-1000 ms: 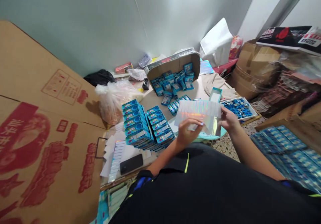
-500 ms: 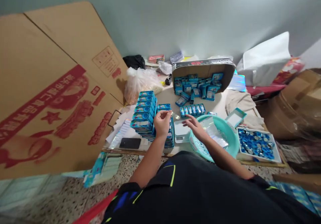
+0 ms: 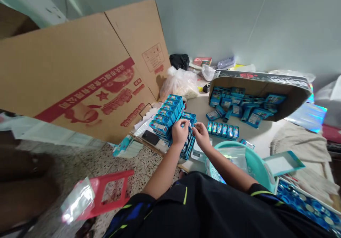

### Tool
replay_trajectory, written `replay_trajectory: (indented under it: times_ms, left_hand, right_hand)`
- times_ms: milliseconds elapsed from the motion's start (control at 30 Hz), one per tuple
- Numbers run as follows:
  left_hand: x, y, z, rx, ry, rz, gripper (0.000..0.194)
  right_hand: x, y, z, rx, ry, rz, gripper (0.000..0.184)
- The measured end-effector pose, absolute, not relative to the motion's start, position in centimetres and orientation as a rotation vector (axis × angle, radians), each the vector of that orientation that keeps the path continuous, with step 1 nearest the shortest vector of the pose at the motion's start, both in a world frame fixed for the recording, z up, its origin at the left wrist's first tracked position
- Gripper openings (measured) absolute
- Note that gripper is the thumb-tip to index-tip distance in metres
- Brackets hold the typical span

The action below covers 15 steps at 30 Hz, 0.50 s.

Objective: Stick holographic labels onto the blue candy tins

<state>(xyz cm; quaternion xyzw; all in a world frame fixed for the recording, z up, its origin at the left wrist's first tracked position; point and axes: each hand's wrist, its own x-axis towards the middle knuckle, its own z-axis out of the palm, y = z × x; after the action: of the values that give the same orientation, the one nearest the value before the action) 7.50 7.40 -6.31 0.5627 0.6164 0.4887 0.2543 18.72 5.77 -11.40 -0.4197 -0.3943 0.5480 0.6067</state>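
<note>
My left hand (image 3: 180, 132) is closed in a pinch over the shorter stack of blue boxes (image 3: 189, 116). Facing it, my right hand (image 3: 201, 135) also has its fingertips pinched together. A tiny pale piece shows between the two sets of fingertips, too small to name. Left of my hands rises a taller stack of blue boxes (image 3: 167, 114) with round openings in their tops. Below my right hand lies a white flat device like a small scale (image 3: 197, 153), partly covered by my wrist. A teal basin (image 3: 259, 165) holding a clear plastic bag sits under my right forearm.
A tipped carton (image 3: 298, 104) spills small blue boxes behind a row of blue packs (image 3: 223, 130). A large cardboard box (image 3: 87, 71) stands at left. A phone (image 3: 150, 137) lies near the table edge. At lower right is a tray of blue round pieces (image 3: 306, 202); a red stool (image 3: 112, 195) stands below.
My right hand has come left from above the basin and closed its fingers beside my left hand. The view has turned left, bringing the red stool into sight.
</note>
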Motion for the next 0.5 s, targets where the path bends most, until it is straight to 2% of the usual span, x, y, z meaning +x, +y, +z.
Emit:
replay_trajectory:
  times_ms: [267, 500]
  left_hand:
    - [7.9, 6.6, -6.4, 1.684, 1.957, 1.096, 0.011]
    - [9.5, 4.0, -5.5, 1.723, 2.167, 0.830, 0.019]
  right_hand:
    - [18.0, 6.5, -13.4, -1.029, -0.895, 1.236, 0.039]
    - [19.6, 2.4, -12.9, -1.058, -0.895, 1.168, 0.039]
